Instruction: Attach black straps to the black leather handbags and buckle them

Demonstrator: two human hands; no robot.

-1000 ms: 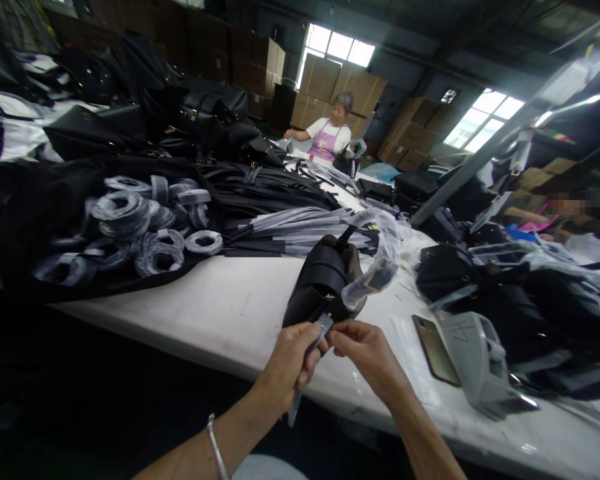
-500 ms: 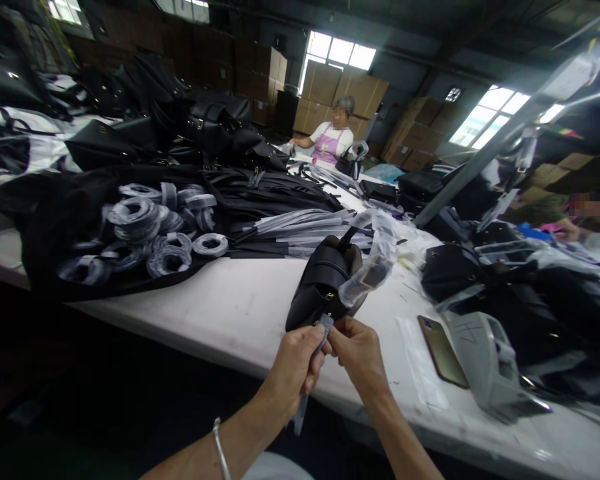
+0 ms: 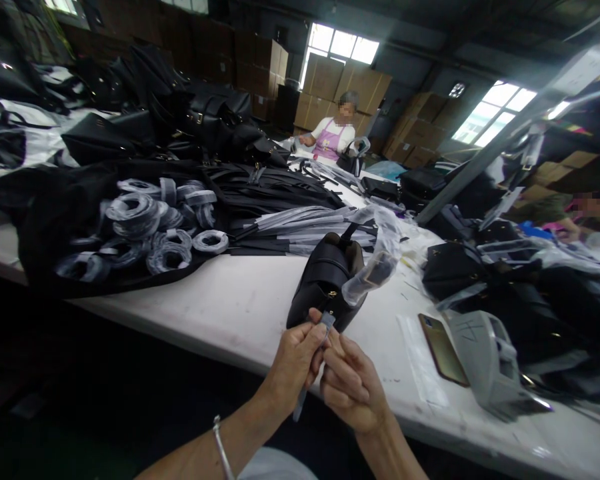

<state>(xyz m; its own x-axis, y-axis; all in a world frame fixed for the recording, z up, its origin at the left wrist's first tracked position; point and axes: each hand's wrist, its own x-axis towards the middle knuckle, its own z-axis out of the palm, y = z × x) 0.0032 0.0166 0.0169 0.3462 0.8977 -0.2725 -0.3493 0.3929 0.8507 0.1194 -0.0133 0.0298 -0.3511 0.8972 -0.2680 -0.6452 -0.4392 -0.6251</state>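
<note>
While the black bag (image 3: 317, 267) stands close to the near edge of the long white table (image 3: 250, 293), both hands meet just at its front end, over a narrow grey strip (image 3: 329, 320). The left hand (image 3: 293, 357) is closed on this strip, pinching it with the thumb on top, and the tail of it hangs below the hand, past the table's edge. The right hand (image 3: 353, 387) has its fingers curled beside the left fingertips; whether it grips anything I cannot tell. One metal fitting (image 3: 333, 294) shows on the bag, just beyond the hands, and a plastic-wrapped part (image 3: 373, 277) leans at the bag's side. I judge that the step in hand is fine finger work at the strip's upper end, by the bag; if the strip is joined to the bag, the hands hide it. The next move, in my opinion, calls for a steady left pinch and for small, exact pressure from the right fingers. Farther right along the same edge lies a phone (image 3: 443, 347), next to a grey dispenser (image 3: 483, 360).
</note>
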